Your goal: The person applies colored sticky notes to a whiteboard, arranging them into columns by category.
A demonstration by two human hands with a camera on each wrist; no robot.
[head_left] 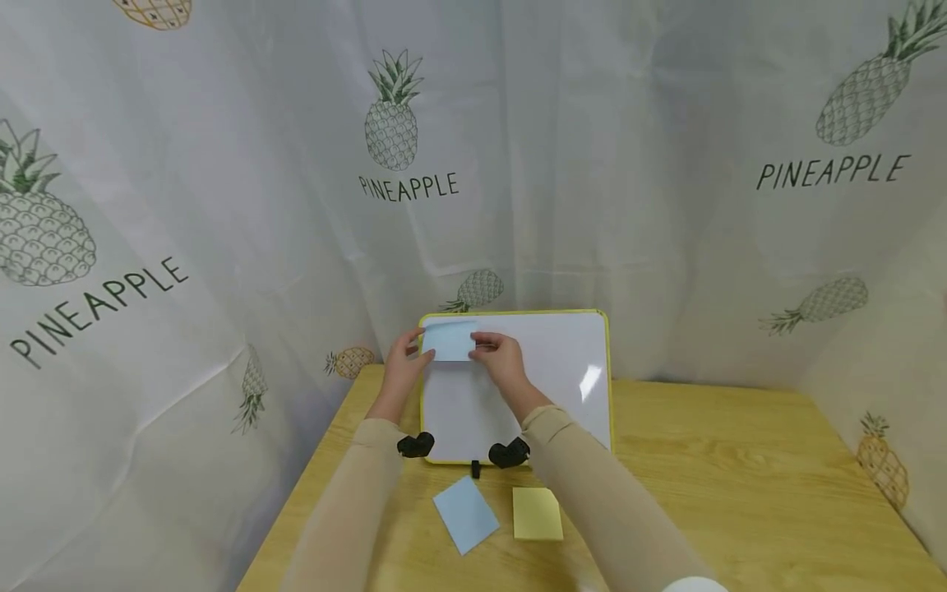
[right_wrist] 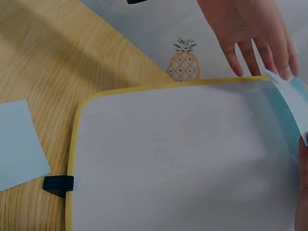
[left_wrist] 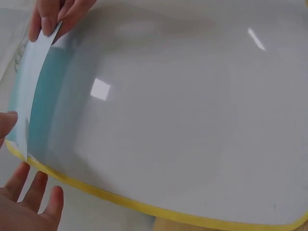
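Note:
A light blue sticky note (head_left: pixel 449 341) is at the upper left corner of a whiteboard (head_left: pixel 547 378) with a yellow rim. My left hand (head_left: pixel 403 367) holds the note's left end between thumb and index finger, its other fingers spread apart in the left wrist view. At the opposite end, my right hand (head_left: pixel 503 362) pinches the note with thumb and fingers. Seen from the left wrist, the note (left_wrist: pixel 33 82) bows away from the board, over a bluish patch on the surface. Whether its top edge touches the board cannot be told.
On the wooden table (head_left: pixel 710 460), a blue sheet (head_left: pixel 466 515) and a yellow sticky pad (head_left: pixel 537 515) lie before the board. A black tab (head_left: pixel 476 469) sits on the board's lower rim. A pineapple-print curtain (head_left: pixel 592 205) hangs behind.

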